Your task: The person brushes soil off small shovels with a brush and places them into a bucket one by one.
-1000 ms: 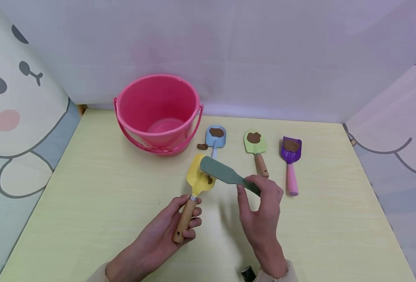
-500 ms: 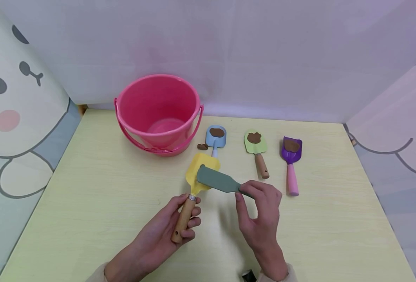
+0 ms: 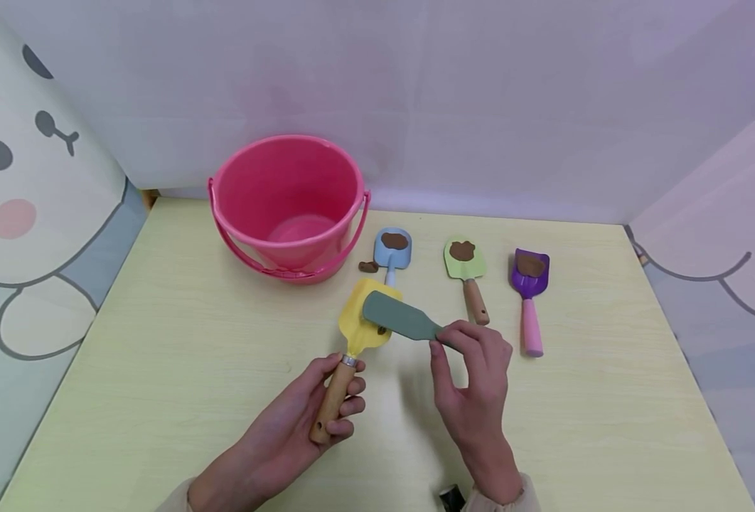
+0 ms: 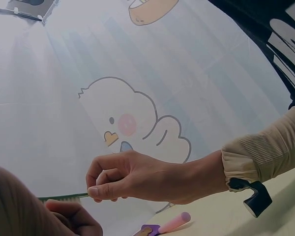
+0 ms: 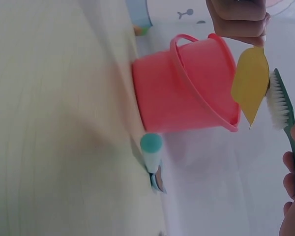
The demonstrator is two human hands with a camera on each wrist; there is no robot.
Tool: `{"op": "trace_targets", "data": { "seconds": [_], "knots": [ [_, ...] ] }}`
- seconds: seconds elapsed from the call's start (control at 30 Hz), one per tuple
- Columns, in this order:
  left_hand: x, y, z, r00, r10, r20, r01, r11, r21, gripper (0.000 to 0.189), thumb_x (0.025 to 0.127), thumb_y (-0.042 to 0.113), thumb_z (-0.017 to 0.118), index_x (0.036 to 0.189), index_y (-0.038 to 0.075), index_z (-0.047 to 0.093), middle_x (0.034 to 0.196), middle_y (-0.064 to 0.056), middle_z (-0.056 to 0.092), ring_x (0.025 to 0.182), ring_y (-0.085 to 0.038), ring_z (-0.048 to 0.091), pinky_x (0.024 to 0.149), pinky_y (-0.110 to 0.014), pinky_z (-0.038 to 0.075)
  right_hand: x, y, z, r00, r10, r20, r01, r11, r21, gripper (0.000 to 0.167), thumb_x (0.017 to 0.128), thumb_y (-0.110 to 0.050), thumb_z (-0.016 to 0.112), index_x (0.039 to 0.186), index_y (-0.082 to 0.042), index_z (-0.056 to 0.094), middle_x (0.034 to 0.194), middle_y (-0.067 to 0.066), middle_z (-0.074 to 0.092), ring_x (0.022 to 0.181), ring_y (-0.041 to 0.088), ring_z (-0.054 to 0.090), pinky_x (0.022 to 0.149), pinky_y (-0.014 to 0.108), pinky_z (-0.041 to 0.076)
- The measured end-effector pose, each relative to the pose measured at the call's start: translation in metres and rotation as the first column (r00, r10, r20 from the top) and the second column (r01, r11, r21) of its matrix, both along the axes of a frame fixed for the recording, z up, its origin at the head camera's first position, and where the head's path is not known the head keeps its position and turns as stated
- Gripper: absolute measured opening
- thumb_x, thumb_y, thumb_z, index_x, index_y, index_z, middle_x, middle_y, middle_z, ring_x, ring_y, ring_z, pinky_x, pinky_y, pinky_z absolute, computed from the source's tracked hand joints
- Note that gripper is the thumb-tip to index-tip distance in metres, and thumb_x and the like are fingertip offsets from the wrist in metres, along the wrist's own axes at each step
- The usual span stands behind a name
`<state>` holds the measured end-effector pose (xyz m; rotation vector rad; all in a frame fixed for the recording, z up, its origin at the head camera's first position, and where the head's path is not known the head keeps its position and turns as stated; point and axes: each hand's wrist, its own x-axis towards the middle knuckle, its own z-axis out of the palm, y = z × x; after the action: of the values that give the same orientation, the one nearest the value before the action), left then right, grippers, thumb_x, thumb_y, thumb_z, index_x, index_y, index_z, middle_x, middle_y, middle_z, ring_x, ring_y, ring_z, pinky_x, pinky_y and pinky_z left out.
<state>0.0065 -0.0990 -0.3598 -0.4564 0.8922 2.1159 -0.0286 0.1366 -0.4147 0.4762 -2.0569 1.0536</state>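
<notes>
My left hand (image 3: 281, 437) grips the wooden handle of a yellow toy trowel (image 3: 355, 326), its blade pointing away from me. From the right, my right hand (image 3: 476, 398) pinches the thin handle of a green brush (image 3: 399, 316). The brush lies over the trowel's blade, its green back facing up. In the right wrist view, white bristles (image 5: 276, 101) face the yellow blade and their tips are right at it. A small brown spot (image 3: 382, 330) shows at the brush's edge; the rest of that part of the blade is hidden by the brush.
A pink bucket (image 3: 288, 192) stands at the back left. Blue (image 3: 393, 257), green (image 3: 464, 262) and purple (image 3: 530, 274) toy shovels with brown patches lie in a row to its right. A small brown lump (image 3: 368, 267) rests beside the blue one.
The brush has gone down-left across the yellow blade and back up a little, so the brown spot was covered and now shows partly. The trowel's blade has tilted slightly; the left hand barely moved.
</notes>
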Motion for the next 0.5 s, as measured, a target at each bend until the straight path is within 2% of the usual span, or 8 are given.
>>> {"op": "trace_targets", "data": {
  "seconds": [0.13, 0.5],
  "knots": [
    [0.0000, -0.0004, -0.0001, 1.000, 0.000, 0.005, 0.000, 1.000, 0.003, 0.047, 0.104, 0.050, 0.057, 0.132, 0.015, 0.044, 0.100, 0.005, 0.050, 0.087, -0.007, 0.043, 0.066, -0.013, 0.041, -0.0020, 0.0001, 0.0009, 1.000, -0.009, 0.015, 0.009, 1.000, 0.000, 0.030, 0.103, -0.027, 0.064, 0.103, 0.002, 0.072, 0.101, 0.017, 0.068, 0.094, 0.030, 0.058, 0.092, 0.030, 0.030],
    [-0.0001, -0.0014, -0.0010, 1.000, -0.010, 0.014, 0.010, 1.000, 0.016, 0.049, 0.104, 0.051, 0.056, 0.134, 0.014, 0.043, 0.101, 0.006, 0.050, 0.088, -0.006, 0.044, 0.067, -0.013, 0.041, -0.0076, -0.0002, 0.0055, 0.999, -0.032, -0.016, 0.032, 0.999, -0.012, 0.028, 0.102, -0.023, 0.065, 0.103, 0.004, 0.072, 0.099, 0.019, 0.068, 0.094, 0.033, 0.058, 0.093, 0.031, 0.033]
  ]
}}
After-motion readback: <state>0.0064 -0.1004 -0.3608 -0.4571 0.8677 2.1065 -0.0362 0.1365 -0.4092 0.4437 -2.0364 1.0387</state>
